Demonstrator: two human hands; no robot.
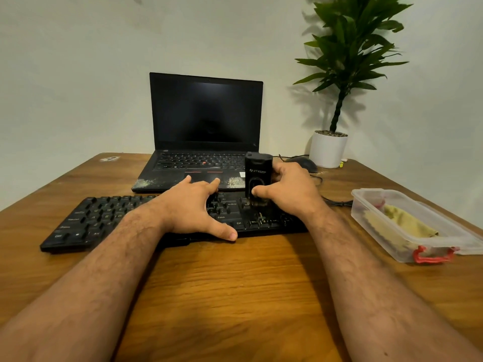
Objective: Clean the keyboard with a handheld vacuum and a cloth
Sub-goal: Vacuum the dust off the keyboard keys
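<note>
Two bare forearms reach in from the bottom edge, both covered in dark hair that thins toward the wrists. No sleeves, watch, rings or bracelets show. The left hand (192,207) and right hand (288,190) have short, trimmed nails, visible at the tips of the thumbs.

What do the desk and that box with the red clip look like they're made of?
The desk looks like wood or a wood-look laminate: brown grain lines under a soft sheen. The box looks like clear plastic, since the yellowish cloth shows through its slightly cloudy walls.
</note>
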